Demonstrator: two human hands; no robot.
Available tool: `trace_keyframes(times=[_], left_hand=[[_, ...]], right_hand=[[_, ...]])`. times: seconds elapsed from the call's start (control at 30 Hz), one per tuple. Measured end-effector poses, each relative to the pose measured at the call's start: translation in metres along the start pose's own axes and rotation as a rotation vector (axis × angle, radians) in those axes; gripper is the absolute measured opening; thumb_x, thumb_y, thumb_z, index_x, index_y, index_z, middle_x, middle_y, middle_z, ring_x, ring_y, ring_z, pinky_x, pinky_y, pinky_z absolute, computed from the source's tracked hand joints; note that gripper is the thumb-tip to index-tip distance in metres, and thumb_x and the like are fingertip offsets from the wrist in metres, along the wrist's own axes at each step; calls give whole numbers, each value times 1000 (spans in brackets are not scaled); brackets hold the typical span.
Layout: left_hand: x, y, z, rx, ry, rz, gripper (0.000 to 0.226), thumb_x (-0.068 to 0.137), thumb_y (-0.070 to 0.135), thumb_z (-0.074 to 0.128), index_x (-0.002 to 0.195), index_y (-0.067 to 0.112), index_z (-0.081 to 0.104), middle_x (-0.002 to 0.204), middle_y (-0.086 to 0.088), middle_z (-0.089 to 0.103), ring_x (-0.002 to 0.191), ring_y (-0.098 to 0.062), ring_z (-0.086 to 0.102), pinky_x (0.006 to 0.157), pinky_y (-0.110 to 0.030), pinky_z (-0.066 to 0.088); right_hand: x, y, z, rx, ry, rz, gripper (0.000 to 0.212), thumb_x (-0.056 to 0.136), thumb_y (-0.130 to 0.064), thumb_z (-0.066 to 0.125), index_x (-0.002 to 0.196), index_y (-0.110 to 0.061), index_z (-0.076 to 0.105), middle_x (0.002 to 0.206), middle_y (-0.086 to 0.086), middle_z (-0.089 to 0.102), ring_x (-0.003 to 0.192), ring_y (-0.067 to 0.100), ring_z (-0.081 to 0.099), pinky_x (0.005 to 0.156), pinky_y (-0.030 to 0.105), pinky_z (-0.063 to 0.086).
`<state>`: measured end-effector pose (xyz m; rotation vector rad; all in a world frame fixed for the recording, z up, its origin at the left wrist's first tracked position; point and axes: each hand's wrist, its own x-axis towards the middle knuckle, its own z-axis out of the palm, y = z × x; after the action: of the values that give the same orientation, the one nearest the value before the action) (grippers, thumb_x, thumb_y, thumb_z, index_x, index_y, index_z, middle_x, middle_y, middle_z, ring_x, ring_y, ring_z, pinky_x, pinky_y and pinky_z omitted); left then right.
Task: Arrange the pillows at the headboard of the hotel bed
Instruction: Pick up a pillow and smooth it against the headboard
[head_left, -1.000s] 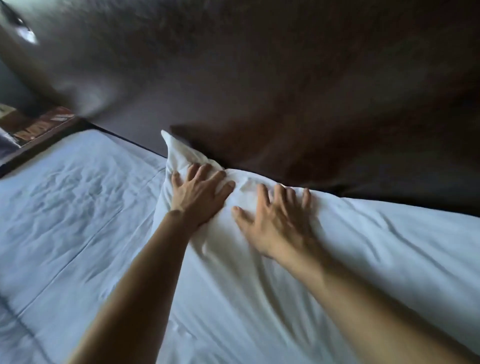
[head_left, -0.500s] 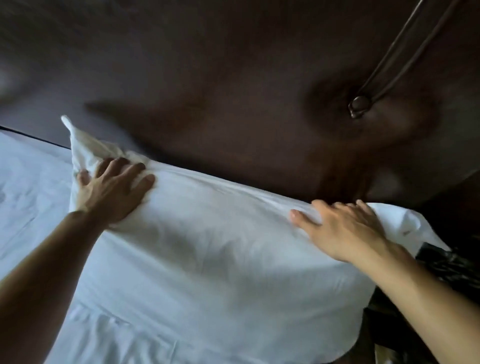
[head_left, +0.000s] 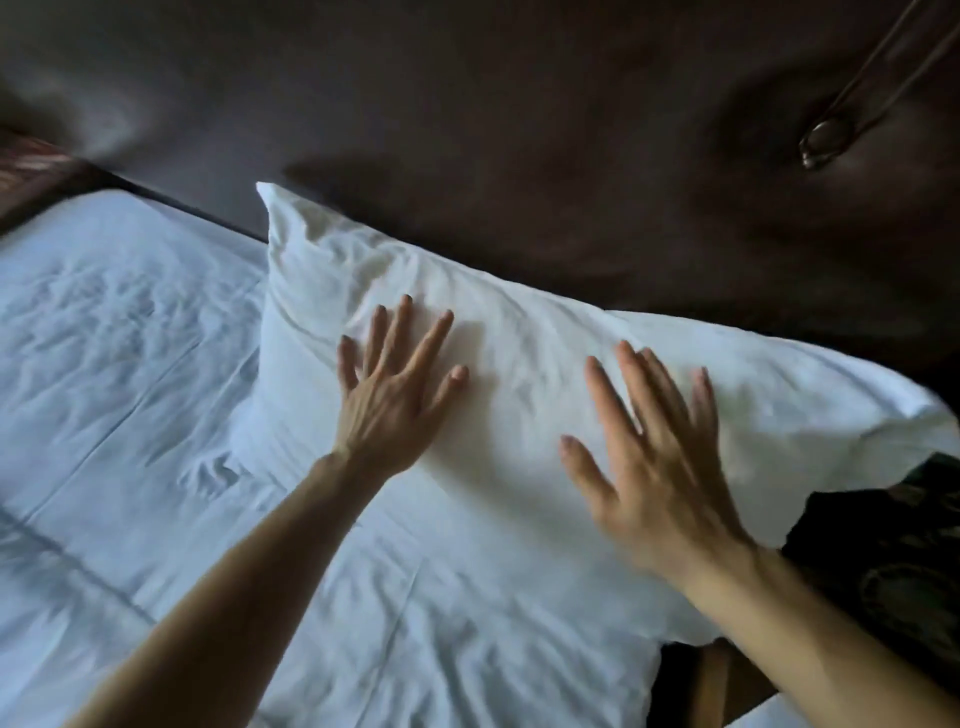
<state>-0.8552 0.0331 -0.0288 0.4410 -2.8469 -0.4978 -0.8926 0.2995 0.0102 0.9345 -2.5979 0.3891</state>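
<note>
Head view shows us a plump white pillow (head_left: 519, 364) of creased cotton lying across the frame's middle against the dark padded headboard (head_left: 519, 156); our left hand (head_left: 395, 400) lies flat on it, fingers spread; our right hand (head_left: 660, 467), blurred, is spread too at centre right, contact unclear; a wrinkled white sheet (head_left: 114, 364) fills the left.

Your left hand (head_left: 395, 400) and right hand (head_left: 660, 467) are bare, no rings or watch in sight, and both of your forearms show uncovered, no sleeves reaching them
</note>
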Motion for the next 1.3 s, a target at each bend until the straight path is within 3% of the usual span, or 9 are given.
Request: trace_keyframes(times=[0.1,0.27,0.4,0.53,0.67,0.8,0.97,1.1,1.3], left_hand=[[-52,-2,30,-110,2,-167,67,98,69,29,156,53,0,167,10,-21,154,-16,-21,121,-51,-9],[-74,-15,54,-620,143,-955,80,89,79,38,155,55,-3,169,-2,-15,156,-31,-7,122,-54,2],[-15,4,37,-737,190,-1207,82,90,81,29,156,49,-7,169,-3,-16,154,-39,-9,119,-63,3],[66,9,-1,-654,187,-1056,78,85,88,20,153,58,-4,168,10,-17,153,-41,-16,112,-72,-5],[118,7,-24,-595,100,-804,77,84,87,24,154,59,7,169,14,-12,155,-35,-13,115,-70,-10],[138,-8,-15,-490,47,-671,79,85,85,33,155,55,11,168,15,-13,155,-34,-14,117,-66,-9],[151,-4,9,-386,133,-691,81,86,84,29,157,50,10,169,9,-14,154,-34,-15,118,-65,-11],[162,12,9,-401,148,-626,77,88,82,29,157,50,14,170,7,-6,155,-33,-12,120,-61,-10],[83,62,16,-592,403,-416,74,100,61,31,162,28,10,171,4,0,156,-13,2,125,-53,-1]], right_hand=[[-23,-52,38,-12,-145,-279,79,95,-53,55,158,-11,32,166,21,20,153,36,21,119,66,14],[-42,-48,93,-375,-438,-757,104,85,-69,58,162,-25,4,169,15,-7,156,30,-7,121,60,-14],[21,-6,82,-356,-303,-657,83,88,-75,46,159,-36,25,169,11,8,156,24,7,124,52,-7],[91,35,57,-366,-269,-348,79,92,-78,24,158,-36,26,167,13,20,154,27,21,123,58,5],[110,50,52,-318,-222,-150,84,96,-70,23,157,-15,35,164,15,28,152,29,28,122,59,6],[98,14,59,-167,-67,-272,71,101,-54,38,155,-8,38,163,20,27,152,35,26,120,66,7],[74,-6,79,-210,-257,-786,78,91,-69,44,158,-32,31,167,16,20,154,31,21,123,57,6],[119,70,55,-304,-242,-399,75,100,-66,27,159,-21,30,167,14,21,154,27,22,125,50,6],[59,59,14,-169,-17,-369,63,106,-45,42,156,-8,35,165,18,25,154,31,21,122,62,10]])
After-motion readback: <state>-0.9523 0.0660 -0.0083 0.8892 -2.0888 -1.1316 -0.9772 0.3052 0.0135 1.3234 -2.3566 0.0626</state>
